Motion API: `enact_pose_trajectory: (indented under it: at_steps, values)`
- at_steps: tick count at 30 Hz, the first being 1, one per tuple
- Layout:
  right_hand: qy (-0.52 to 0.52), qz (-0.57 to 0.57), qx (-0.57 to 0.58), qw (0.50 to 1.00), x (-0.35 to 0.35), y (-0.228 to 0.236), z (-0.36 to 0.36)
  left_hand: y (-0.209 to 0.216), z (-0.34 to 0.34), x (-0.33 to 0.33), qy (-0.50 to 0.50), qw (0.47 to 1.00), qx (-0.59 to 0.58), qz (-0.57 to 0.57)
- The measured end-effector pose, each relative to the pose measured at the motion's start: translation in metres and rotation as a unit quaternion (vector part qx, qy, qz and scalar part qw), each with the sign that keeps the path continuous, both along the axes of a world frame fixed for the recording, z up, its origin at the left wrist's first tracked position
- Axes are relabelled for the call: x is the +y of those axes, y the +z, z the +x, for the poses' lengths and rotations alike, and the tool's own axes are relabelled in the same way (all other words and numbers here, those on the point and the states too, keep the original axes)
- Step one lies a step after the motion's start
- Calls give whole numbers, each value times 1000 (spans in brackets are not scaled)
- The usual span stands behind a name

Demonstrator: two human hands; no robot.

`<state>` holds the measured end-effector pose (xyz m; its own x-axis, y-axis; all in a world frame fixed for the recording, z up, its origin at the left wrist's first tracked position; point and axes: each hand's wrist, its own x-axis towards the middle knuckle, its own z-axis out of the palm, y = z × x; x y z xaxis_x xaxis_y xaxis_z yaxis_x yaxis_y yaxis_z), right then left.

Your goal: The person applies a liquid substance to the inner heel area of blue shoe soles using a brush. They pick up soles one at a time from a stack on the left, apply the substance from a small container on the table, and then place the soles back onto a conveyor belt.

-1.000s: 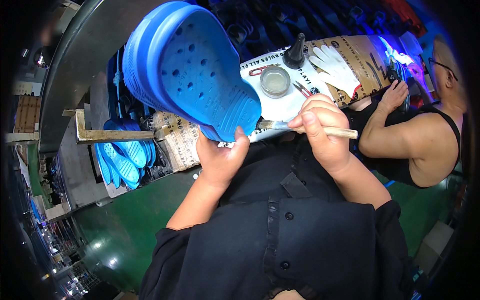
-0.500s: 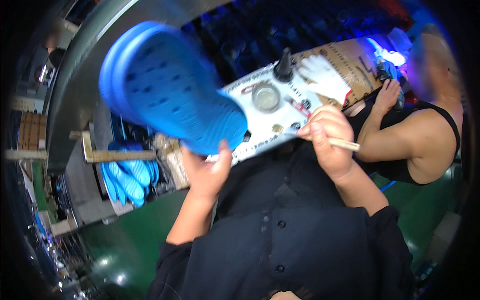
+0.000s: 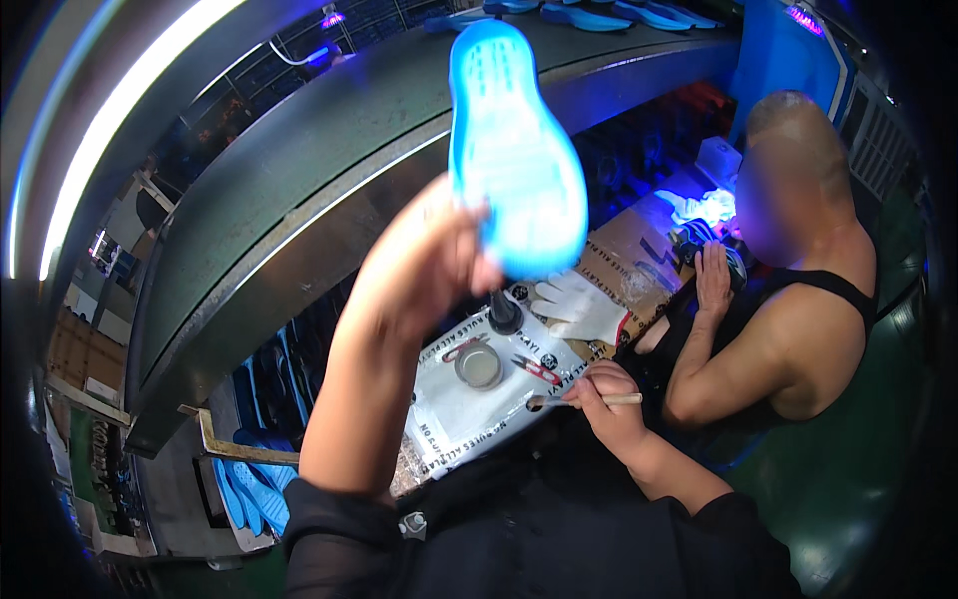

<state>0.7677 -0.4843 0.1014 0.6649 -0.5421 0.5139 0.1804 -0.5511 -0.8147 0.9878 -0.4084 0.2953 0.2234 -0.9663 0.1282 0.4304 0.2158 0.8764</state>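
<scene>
My left hand [image 3: 424,250], raised in front of me, grips a bright blue shoe sole [image 3: 514,160] by its lower end. The sole stands upright, its patterned face toward me and a little blurred. Lower and to the right, my right hand [image 3: 611,407] is closed around a thin brush [image 3: 625,398] with a pale wooden handle. Left of it, a small round dish [image 3: 479,366] rests on the white-covered bench [image 3: 449,411], with red-handled thread snips [image 3: 539,370] beside it. A black cone-shaped bottle [image 3: 505,315] stands behind the dish, partly under the raised sole.
A dark conveyor belt [image 3: 289,180] curves across the back, carrying several blue soles [image 3: 584,18]. More blue soles [image 3: 251,496] are stacked at lower left. A white glove [image 3: 579,307] lies on the bench. On the right, a co-worker [image 3: 798,329] handles a shoe under violet light.
My left hand has lifted the blue sole up and away from me toward the belt. My right hand still holds the brush. The view has tilted up, showing more of the belt.
</scene>
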Motion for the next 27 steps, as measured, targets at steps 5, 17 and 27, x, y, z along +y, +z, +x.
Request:
enact_pose_trajectory:
  at_steps: [5, 17, 27]
  values:
    - [-21, 2, 7, 1000, -12, -1, -12, 33, 3, -64, 171, 983, 34, -58]
    - [18, 51, 28, 998, -1, -28, 11, -213, -30, 250, 344, 855, 49, 385]
    - [104, 159, 82, 978, 44, -40, 46, -297, -42, 493, 715, 527, 355, 293]
